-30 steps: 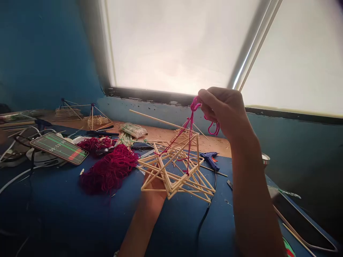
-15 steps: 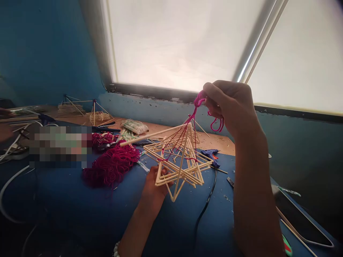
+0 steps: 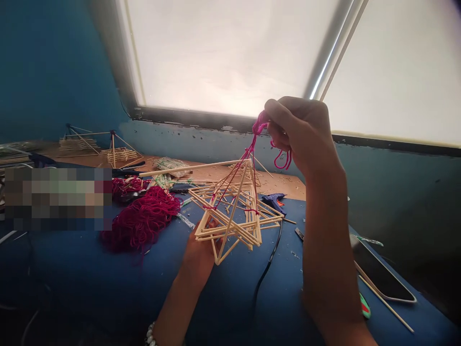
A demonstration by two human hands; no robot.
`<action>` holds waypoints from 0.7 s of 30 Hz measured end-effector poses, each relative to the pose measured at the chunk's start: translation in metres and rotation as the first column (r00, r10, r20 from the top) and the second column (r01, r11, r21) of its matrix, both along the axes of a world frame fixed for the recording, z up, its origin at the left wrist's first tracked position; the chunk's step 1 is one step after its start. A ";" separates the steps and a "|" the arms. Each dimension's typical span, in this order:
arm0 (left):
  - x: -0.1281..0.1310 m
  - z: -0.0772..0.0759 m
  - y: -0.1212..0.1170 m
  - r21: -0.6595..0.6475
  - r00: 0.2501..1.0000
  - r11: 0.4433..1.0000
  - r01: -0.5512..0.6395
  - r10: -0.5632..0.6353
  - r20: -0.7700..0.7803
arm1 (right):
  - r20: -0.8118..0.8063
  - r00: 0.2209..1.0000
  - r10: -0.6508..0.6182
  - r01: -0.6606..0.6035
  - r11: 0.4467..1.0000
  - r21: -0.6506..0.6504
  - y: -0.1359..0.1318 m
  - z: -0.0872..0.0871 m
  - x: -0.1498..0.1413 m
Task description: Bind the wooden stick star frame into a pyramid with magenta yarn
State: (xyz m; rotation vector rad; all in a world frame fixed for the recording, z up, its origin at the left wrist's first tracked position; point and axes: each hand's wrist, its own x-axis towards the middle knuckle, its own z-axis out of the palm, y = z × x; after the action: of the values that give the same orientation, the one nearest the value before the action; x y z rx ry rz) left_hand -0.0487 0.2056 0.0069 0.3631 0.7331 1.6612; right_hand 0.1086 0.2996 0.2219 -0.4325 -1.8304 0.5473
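A star-shaped frame of thin wooden sticks (image 3: 230,230) hangs tilted in front of me above the blue table. Magenta yarn (image 3: 254,140) runs from its sticks up to a knotted bunch. My right hand (image 3: 297,127) is closed in a pinch on that bunch, and a loose loop dangles below the fingers. My left hand (image 3: 201,250) grips the frame from below at its left side; the sticks partly hide its fingers. One long stick (image 3: 194,168) juts out leftward from the frame's peak.
A heap of magenta yarn (image 3: 146,218) lies left of the frame. Behind are packed sticks (image 3: 171,166) and other stick structures (image 3: 120,154). A blue glue gun (image 3: 274,202) with a black cord stands at right, near a phone (image 3: 385,269) and a loose stick (image 3: 387,303).
My view has swung slightly right, so most things sit further left. The frame has turned a little in my hands. A person's hand at the far left has gone out of view.
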 end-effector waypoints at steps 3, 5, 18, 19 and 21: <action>-0.005 -0.001 0.001 -0.030 0.998 0.999 -0.016 0.017 0.056 | 0.006 1.000 0.020 -0.020 1.000 0.009 0.002 0.000 0.000; -0.012 0.001 0.000 -0.062 0.997 0.998 -0.011 0.016 0.075 | 0.026 0.999 0.037 -0.037 0.999 0.015 0.003 0.000 0.000; -0.104 0.058 -0.064 0.244 0.595 0.649 -0.720 0.759 -0.264 | 0.461 0.866 0.195 -0.244 0.968 0.049 0.008 -0.001 -0.003; -0.110 0.076 -0.061 0.386 0.514 0.611 -0.691 0.791 -0.330 | 0.474 0.860 0.188 -0.240 0.970 0.050 0.008 -0.001 -0.003; -0.114 0.118 -0.051 0.631 0.326 0.572 -0.524 0.819 -0.472 | 0.490 0.853 0.180 -0.231 0.972 0.045 0.008 -0.002 -0.003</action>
State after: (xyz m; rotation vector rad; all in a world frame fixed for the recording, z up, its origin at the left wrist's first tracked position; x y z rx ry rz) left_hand -0.1625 0.1546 0.1247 1.2003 1.3129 2.5456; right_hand 0.1061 0.3079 0.2199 -0.3213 -2.3995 0.5161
